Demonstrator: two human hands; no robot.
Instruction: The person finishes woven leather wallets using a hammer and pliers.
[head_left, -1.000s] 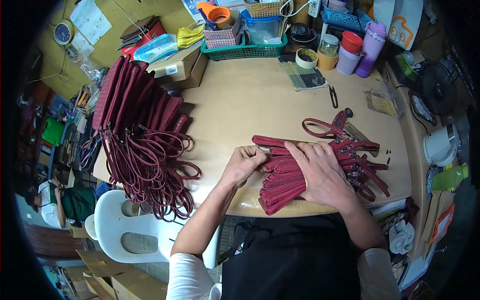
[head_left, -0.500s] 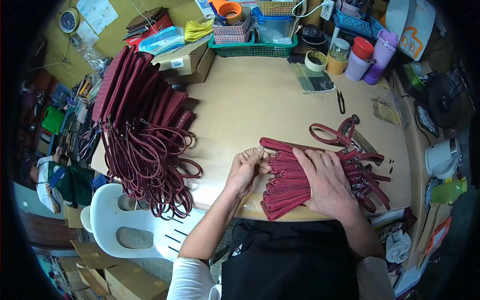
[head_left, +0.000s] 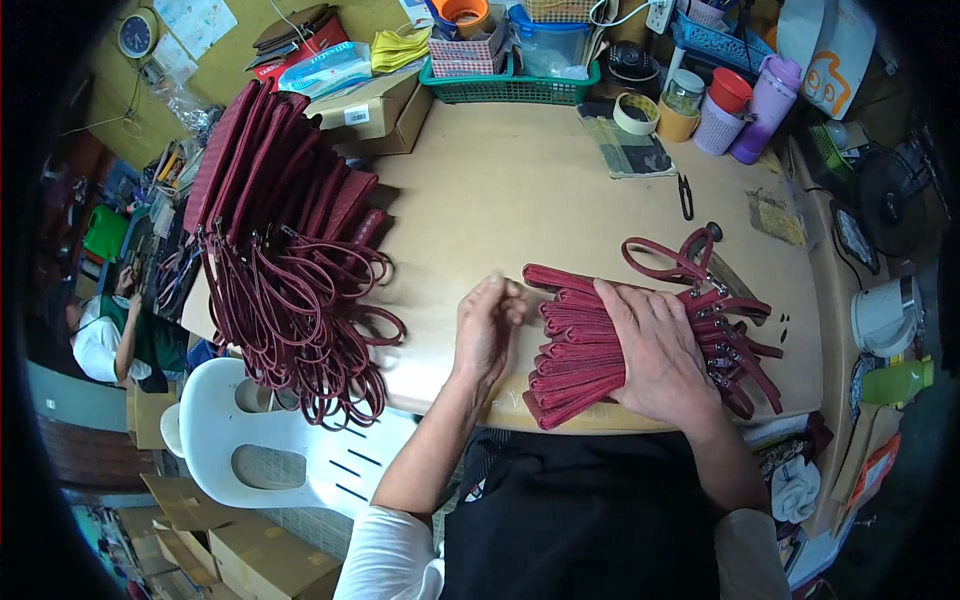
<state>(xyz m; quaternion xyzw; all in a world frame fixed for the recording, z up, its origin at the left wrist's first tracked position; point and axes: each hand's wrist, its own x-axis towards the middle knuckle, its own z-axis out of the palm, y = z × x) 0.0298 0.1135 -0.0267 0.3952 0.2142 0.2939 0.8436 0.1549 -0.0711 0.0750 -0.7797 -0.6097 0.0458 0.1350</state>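
Observation:
A fanned stack of dark red pouches [head_left: 578,352] with wrist straps lies near the front edge of the tan table [head_left: 520,200]. My right hand [head_left: 655,350] lies flat on top of the stack, pressing it down. My left hand [head_left: 487,325] sits just left of the stack, fingers loosely curled, a small gap between it and the pouch edges; it holds nothing that I can see. The straps [head_left: 735,345] with metal clips spread out to the right of my right hand.
A large row of red pouches [head_left: 275,215] stands on the table's left edge, straps hanging down. Small black scissors [head_left: 686,196], tape roll [head_left: 636,112], cups, a purple bottle [head_left: 762,95] and a green basket [head_left: 510,88] stand at the back. A white plastic chair [head_left: 255,440] is below left.
My left hand has come off the stack's left edge and moved slightly left. My right hand stays pressed on the pouches. The view has shifted a little.

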